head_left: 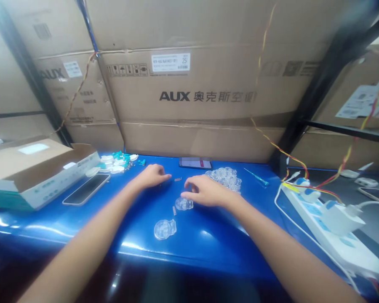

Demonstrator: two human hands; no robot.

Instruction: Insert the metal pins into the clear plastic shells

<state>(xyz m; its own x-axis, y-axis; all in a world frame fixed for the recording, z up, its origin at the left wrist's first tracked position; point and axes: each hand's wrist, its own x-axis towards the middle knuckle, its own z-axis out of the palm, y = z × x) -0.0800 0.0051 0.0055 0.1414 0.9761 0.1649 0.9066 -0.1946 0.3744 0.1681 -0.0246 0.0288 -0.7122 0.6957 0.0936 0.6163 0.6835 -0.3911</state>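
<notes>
My left hand (153,176) is over the blue table, its fingers curled and its thumb stretched out to the right, apart from them. Just right of that thumb lies a small thin metal strip (177,179). My right hand (205,189) has its index finger and thumb apart in a C shape, with nothing visible between them. Below its thumb rests a clear plastic piece (183,204), round with a tabbed side. A second metal strip (174,210) lies beside it. Nearer to me is another clear plastic case (164,229).
Behind my right hand is a pile of clear plastic pieces (225,179). A phone (195,163) lies at the back, another phone (86,189) by the open carton (50,181). White and teal parts (116,162) are heaped back left. A screwdriver (257,177) and a power strip (331,235) are right.
</notes>
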